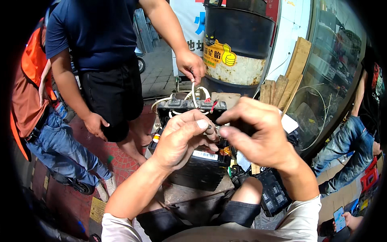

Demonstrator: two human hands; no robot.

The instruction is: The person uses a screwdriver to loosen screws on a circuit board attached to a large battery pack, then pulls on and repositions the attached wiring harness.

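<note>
between the thumb and the fingers of my left hand (179,139), a small metal part (209,127) seems to be pinched; the fingers hide most of it, so from this distance i cannot tell its full shape. my right hand (258,135) is just beside it, with thumb and forefinger curled toward the part; i cannot tell whether they touch it or grasp something of their own.

by my judgement, this part is light, hard and stiff, not fragile, but so small and smooth that it could slip easily. i would take hold of it by its edges, with the soft tips of thumb and forefinger. below my hands stands a black case (197,173) with a white label, which i judge heavy and rigid, better to be held low by two sides.

beyond my hands is a black housing (185,105), and at it are white cables (195,97), which look thick and springy. another person's hand (191,66) pinches one of them high up, so the lower length, near the housing, is where i could grip it.
</note>
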